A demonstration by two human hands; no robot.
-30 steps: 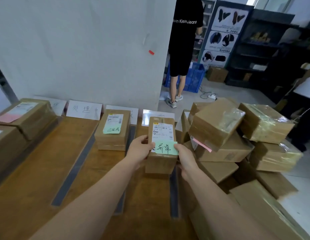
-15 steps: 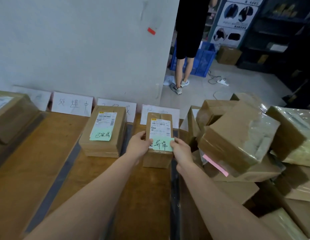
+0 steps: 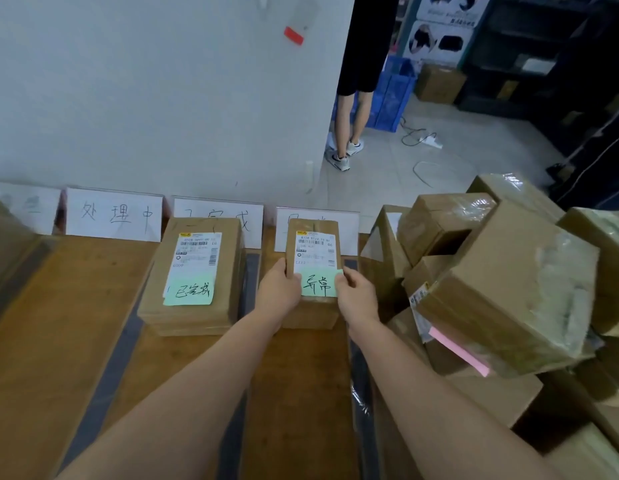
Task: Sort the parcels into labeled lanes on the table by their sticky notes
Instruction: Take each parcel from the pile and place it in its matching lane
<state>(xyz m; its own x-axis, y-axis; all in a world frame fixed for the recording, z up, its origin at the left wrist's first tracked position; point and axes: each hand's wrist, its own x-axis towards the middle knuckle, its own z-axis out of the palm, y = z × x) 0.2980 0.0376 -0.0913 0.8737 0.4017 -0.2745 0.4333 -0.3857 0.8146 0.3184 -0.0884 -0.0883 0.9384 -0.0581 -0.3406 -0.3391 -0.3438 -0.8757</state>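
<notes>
A small brown parcel [image 3: 313, 237] with a white shipping label and a green sticky note [image 3: 319, 284] sits in the rightmost lane of the wooden table [image 3: 58, 341], close to that lane's white sign [image 3: 349, 230]. My left hand [image 3: 278, 292] grips its left side and my right hand [image 3: 356, 296] grips its right side, thumbs on top. A wider parcel [image 3: 193, 275] with its own green note lies in the lane to the left, under its sign [image 3: 249, 216].
Grey tape strips [image 3: 103, 386] divide the lanes. More white signs [image 3: 114, 214] lean on the wall. A loose heap of brown parcels [image 3: 502, 282], one with a pink note [image 3: 460, 351], crowds the right side. A person [image 3: 353, 98] stands on the floor beyond.
Both hands have pushed the small parcel farther away along its lane, up to the sign. The camera has tilted down and closer.
</notes>
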